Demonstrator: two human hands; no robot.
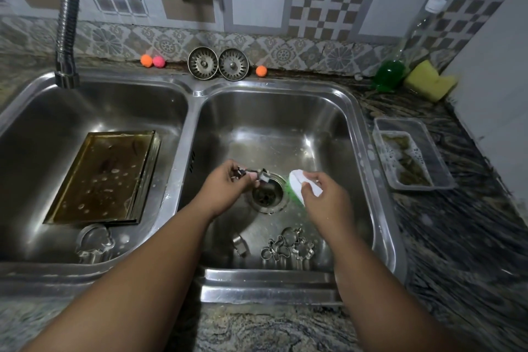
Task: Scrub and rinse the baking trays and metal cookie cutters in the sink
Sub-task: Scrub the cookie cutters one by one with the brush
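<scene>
Over the drain (267, 194) of the right sink basin (351, 123), my left hand (228, 183) pinches a small metal cookie cutter (255, 174). My right hand (321, 194) grips a white and green scrub sponge (297, 183) just right of the cutter, not touching it. Several more metal cookie cutters (288, 246) lie at the basin's front, one (240, 246) a little apart to the left. A golden baking tray (105, 177) with soapy drops lies in the left basin (34, 111). Another cutter (95, 241) rests in front of the tray.
A flexible faucet hose (67, 23) hangs over the left basin. Two sink strainers (218, 63) and three small coloured balls (153, 61) sit on the back ledge. On the right counter stand a green soap bottle (390, 73), a yellow sponge (430, 80) and a clear plastic container (411, 154).
</scene>
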